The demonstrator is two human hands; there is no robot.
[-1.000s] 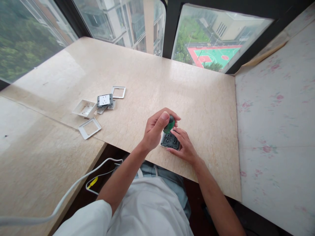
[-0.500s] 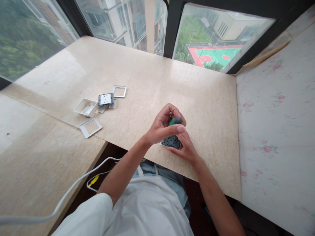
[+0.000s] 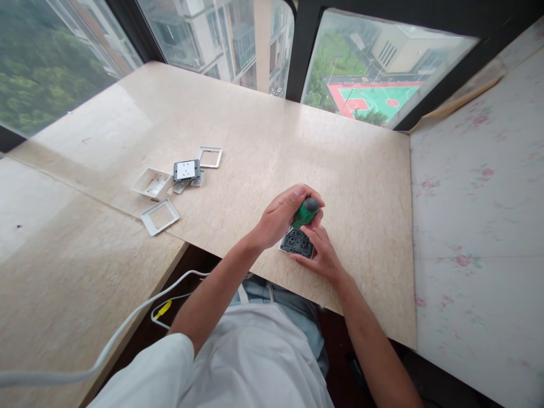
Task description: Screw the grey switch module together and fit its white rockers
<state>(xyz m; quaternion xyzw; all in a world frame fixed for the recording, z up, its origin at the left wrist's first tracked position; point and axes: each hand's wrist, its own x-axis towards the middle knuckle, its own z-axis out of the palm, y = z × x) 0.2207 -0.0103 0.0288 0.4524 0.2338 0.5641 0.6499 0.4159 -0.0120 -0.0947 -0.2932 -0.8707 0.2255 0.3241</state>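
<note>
My left hand (image 3: 281, 216) is wrapped round the green handle of a screwdriver (image 3: 306, 212), whose dark rounded end points up toward me. Below it on the counter lies a dark socket module (image 3: 296, 242), its back side up, with a pale edge showing at its left. My right hand (image 3: 319, 253) grips this module at its right side, thumb at the near edge and fingers at the far side, close to the screwdriver. The screwdriver's tip is hidden.
On the counter (image 3: 263, 136) at the left lie another socket module (image 3: 186, 170), an open white box (image 3: 152, 183) and two white frames (image 3: 160, 217), (image 3: 209, 157). A white cable (image 3: 123, 328) hangs across the lower left. Windows and a papered wall bound the counter.
My left hand has shifted its fingers on the handle; its thumb has moved up and away from my right hand. More of the green handle and of the module's back now shows.
</note>
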